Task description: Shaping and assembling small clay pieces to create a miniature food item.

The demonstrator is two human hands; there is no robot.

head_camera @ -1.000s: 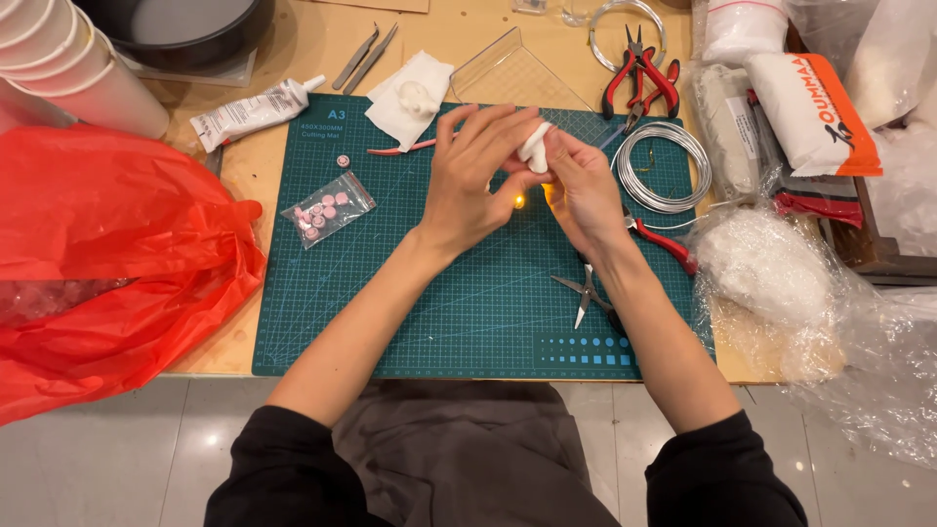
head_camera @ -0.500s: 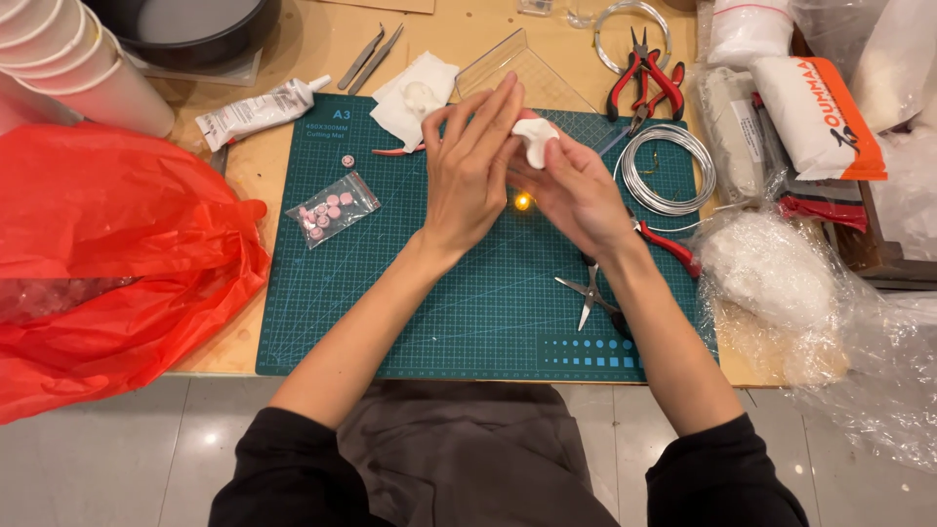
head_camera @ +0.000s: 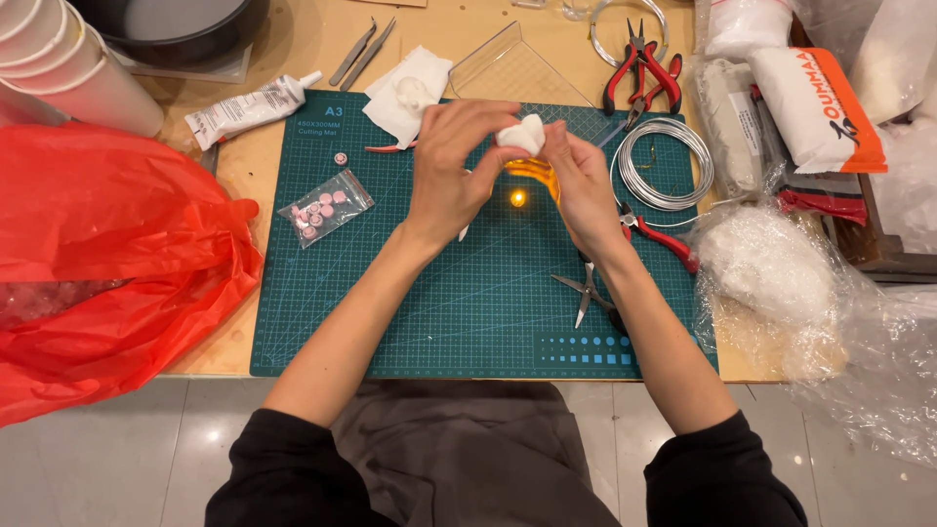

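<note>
Both hands meet above the green cutting mat (head_camera: pixel 410 312). My left hand (head_camera: pixel 454 161) and my right hand (head_camera: pixel 584 181) pinch a small white fluffy lump (head_camera: pixel 522 134) between their fingertips. Just under it glows a small orange light (head_camera: pixel 518 198), partly hidden by my fingers; I cannot tell which hand carries it. Small scissors (head_camera: pixel 586 293) lie on the mat beside my right wrist.
A red plastic bag (head_camera: pixel 107 254) fills the left side. A small bag of pink beads (head_camera: pixel 325 207), a glue tube (head_camera: pixel 249 109), tweezers (head_camera: pixel 359 54), white tissue (head_camera: pixel 410 93), red pliers (head_camera: pixel 639 68), a wire coil (head_camera: pixel 664 164) and white stuffing in clear plastic (head_camera: pixel 771 263) surround the mat.
The hands have closed together on the white lump; my left hand's fingers, spread before, now curl onto it. The view sits slightly lower over the mat.
</note>
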